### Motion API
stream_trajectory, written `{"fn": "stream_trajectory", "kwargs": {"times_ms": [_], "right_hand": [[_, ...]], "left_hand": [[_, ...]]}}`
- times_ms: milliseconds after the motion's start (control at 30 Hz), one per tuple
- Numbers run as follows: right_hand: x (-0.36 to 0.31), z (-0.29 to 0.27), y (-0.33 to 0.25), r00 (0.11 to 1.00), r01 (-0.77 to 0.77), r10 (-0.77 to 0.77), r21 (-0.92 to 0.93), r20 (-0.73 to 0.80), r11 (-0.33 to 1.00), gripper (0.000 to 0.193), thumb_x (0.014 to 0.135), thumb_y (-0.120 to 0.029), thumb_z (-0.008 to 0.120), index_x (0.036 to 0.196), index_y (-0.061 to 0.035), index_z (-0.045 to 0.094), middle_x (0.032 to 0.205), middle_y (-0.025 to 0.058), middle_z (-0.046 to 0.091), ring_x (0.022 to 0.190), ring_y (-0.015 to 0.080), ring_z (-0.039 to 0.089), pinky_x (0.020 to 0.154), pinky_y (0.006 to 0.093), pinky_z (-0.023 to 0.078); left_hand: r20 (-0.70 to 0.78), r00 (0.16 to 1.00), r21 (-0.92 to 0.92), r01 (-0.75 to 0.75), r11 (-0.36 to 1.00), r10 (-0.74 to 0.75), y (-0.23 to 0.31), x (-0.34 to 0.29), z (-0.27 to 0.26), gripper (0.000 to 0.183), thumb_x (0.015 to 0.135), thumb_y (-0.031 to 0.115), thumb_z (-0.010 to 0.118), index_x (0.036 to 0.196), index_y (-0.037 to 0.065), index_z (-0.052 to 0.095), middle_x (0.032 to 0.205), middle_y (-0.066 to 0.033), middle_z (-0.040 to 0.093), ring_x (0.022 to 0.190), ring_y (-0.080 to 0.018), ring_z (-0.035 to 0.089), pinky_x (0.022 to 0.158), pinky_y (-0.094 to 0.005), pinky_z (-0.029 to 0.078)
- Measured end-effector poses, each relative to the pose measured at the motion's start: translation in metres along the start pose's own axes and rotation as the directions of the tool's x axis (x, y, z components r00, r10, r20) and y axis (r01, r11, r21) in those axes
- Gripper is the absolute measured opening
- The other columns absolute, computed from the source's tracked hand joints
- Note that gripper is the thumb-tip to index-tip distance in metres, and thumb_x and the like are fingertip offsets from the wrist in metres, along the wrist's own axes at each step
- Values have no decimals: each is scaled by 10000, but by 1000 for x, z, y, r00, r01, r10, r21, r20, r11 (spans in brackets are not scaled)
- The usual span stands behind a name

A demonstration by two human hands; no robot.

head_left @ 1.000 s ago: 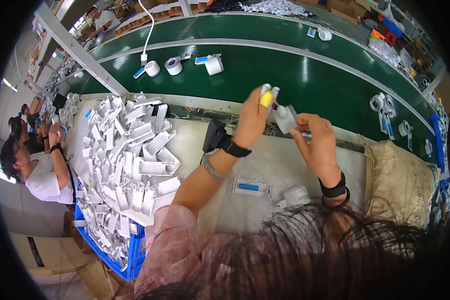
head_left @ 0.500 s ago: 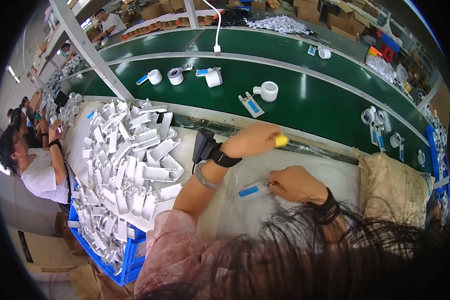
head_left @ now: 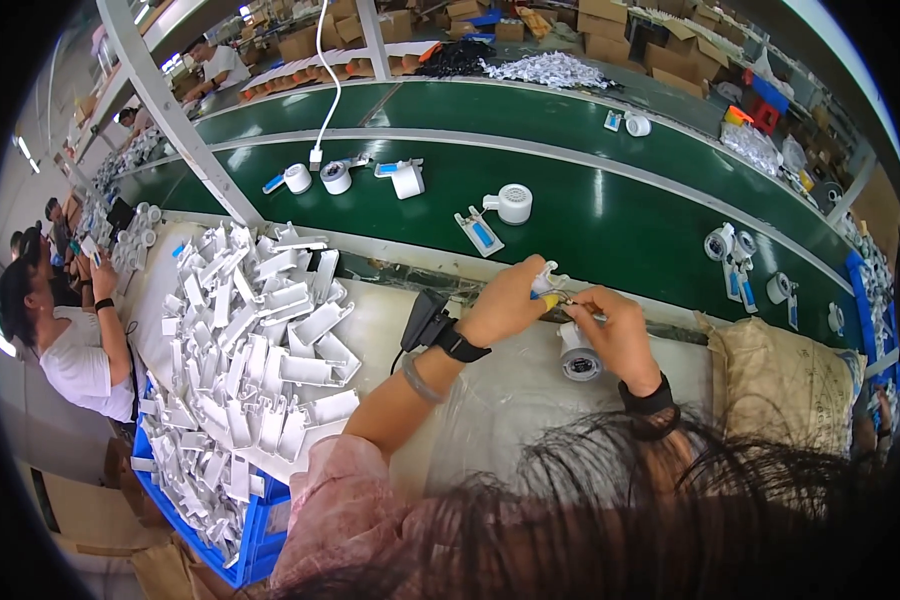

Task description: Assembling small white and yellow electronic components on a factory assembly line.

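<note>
Right hand [head_left: 615, 330] has moved up to meet the left hand [head_left: 510, 300]

Over the pale bench [head_left: 500, 405], the left hand grips a white plastic piece [head_left: 548, 277]. The right thumb and fingers pinch together, apparently on thin wires [head_left: 567, 297] beside it. A round white unit [head_left: 580, 362] is just below the right hand; whether it touches the bench is unclear. The step looks like arranging wires; the next move likely calls for steady fingertips.

From my station I lose part of the white piece [head_left: 547, 276] behind the left hand [head_left: 510, 304]; near, dark hair [head_left: 570, 500] covers much of the right forearm [head_left: 674, 454].
</note>
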State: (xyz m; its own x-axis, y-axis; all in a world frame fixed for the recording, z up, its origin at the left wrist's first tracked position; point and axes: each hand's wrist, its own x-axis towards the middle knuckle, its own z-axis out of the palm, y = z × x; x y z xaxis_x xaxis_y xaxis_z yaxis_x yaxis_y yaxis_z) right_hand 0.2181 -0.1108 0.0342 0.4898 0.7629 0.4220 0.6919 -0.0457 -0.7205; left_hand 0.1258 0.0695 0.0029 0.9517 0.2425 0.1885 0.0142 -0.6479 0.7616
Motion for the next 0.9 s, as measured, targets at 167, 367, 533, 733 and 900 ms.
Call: {"fn": "stream_trajectory", "kwargs": {"times_ms": [167,367,533,733,900], "right_hand": [[-4,3,12,991,-131,118,280,64,951,101,865,20,661,964,17,645,884,110,651,779,169,638,696,292,503],[-3,2,10,995,43,-44,-14,-89,999,131,871,12,656,1003,7,657,873,116,650,756,192,638,687,293,501],[0,9,15,949,153,-174,-98,-263,983,162,870,0,662,1033,1,664,859,122,664,736,209,640,670,295,503],[-5,11,16,940,115,-87,67,-330,991,90,863,1,671,950,-15,656,873,128,672,761,222,650,682,304,507],[-2,6,3,854,340,-394,-209,-340,917,129,776,28,713,874,-48,679,825,112,650,733,276,609,636,354,482]], "left_hand": [[-137,989,-248,27,968,-62,10,3,-4,377,814,11,597,1151,44,431,788,-102,613,541,-171,603,526,-331,479],[138,987,-786,159,597,-81,17,-1,-18,287,953,244,511,1154,56,428,838,-66,584,602,-151,597,529,-294,493],[85,994,-743,105,661,-63,23,-1,-8,220,997,170,439,1182,55,408,854,-66,580,609,-145,591,536,-290,487],[74,996,-643,81,761,-44,35,-1,-7,301,899,23,462,1193,44,402,856,-60,577,598,-129,583,538,-282,465],[38,998,-537,58,842,-44,43,-9,-7,352,861,-2,487,1200,40,405,845,-52,577,591,-115,568,534,-281,461]]}}
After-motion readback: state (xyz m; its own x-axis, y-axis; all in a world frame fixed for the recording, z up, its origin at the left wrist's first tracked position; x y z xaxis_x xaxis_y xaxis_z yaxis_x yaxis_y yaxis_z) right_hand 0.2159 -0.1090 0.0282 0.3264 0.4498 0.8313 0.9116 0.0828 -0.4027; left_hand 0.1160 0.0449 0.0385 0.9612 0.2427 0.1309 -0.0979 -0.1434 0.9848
